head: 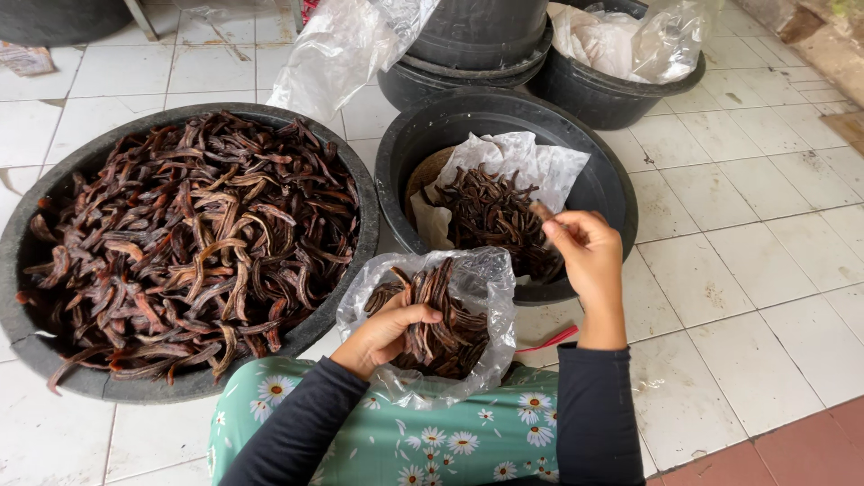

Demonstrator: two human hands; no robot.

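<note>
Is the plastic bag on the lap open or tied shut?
Open. The bag's mouth gapes, and dark pods stick out of it. The left hand grips pods inside the opening.

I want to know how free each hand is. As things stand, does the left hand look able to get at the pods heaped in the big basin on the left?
Probably not freely: the left hand grips a bundle of pods in the clear bag, though the big basin lies open beside it.

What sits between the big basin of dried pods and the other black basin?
In the head view, only bare white tiled floor separates the big basin from the other black basin.
</note>
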